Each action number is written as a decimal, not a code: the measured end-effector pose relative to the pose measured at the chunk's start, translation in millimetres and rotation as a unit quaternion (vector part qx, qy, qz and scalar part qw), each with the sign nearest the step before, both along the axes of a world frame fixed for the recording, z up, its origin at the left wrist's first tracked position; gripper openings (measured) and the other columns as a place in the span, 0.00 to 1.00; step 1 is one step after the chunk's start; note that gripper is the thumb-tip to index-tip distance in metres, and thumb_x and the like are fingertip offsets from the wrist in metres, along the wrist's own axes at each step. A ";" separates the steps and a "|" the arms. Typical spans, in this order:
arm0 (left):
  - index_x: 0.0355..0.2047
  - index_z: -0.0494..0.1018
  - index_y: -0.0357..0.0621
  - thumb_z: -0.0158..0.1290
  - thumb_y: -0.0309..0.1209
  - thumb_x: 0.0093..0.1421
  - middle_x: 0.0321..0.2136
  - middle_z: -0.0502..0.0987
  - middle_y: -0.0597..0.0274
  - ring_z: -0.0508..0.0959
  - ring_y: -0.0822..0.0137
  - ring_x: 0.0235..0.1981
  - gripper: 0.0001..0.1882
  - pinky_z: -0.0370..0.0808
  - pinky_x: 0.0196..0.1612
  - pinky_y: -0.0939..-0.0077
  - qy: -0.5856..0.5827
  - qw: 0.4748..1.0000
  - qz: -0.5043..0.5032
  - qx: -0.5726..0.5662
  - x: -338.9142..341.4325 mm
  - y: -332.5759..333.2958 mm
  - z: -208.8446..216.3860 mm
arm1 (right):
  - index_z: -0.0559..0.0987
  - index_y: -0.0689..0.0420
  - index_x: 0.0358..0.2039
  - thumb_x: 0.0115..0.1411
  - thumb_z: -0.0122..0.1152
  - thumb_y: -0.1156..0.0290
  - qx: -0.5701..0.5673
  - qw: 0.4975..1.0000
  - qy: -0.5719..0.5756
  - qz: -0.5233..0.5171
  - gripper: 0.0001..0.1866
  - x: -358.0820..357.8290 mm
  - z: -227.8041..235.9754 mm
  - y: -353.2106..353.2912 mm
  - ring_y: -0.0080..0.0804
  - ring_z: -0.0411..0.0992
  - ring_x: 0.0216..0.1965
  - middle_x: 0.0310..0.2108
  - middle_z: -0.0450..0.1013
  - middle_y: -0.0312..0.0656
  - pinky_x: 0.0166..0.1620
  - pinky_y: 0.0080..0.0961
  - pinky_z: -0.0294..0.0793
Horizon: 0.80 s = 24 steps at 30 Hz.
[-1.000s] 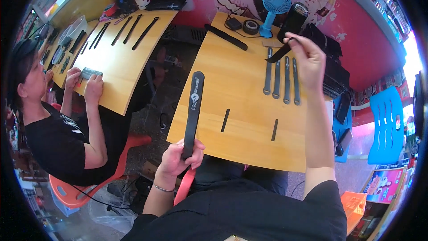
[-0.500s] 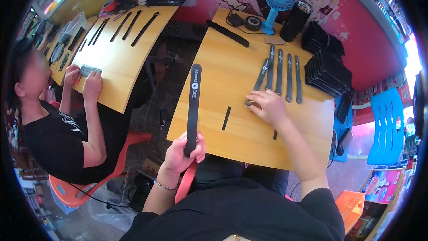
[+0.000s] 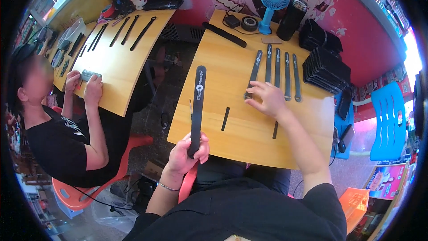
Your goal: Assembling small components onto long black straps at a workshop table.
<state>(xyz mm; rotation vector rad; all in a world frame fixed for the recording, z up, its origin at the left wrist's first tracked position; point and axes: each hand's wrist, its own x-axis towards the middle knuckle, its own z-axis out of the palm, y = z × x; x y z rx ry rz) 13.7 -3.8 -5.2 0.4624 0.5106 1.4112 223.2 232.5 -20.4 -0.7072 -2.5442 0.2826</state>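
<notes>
Upright in my left hand [image 3: 186,154] is a black strap [image 3: 199,102] with a rounded end and white print, its lower end gripped between thumb and fingers. My right hand [image 3: 267,100] is over the table with thumb and index finger apart, beside the lower end of another black strap [image 3: 255,69]. That strap lies on the wood, leftmost in a row of several similar straps [image 3: 287,73]. The right hand hides the lower ends of some of them. Two narrow dark strips, a left one [image 3: 225,119] and a right one [image 3: 275,130], are nearer me.
A long black strap [image 3: 224,35], a tape roll [image 3: 249,23], a blue fan [image 3: 267,13] and a black cylinder [image 3: 292,19] occupy the table's far side. Stacked black pouches [image 3: 327,70] stand right. At the left table [image 3: 117,62] a co-worker [image 3: 62,125] holds a small packet.
The leftmost strap now lies straighter, apart from its neighbour. My right thumb and index finger have spread from its lower end. The left hand still holds its strap, slightly farther right.
</notes>
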 end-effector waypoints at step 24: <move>0.53 0.60 0.35 0.40 0.33 0.65 0.32 0.71 0.54 0.73 0.64 0.33 0.19 0.71 0.36 0.73 0.043 0.999 0.018 -0.022 10.9 6.6 10.8 | 0.78 0.51 0.36 0.53 0.59 0.64 0.013 0.993 -0.059 -0.100 0.11 -9.6 10.0 34.3 0.36 0.73 0.39 0.38 0.74 0.34 0.40 0.31 0.73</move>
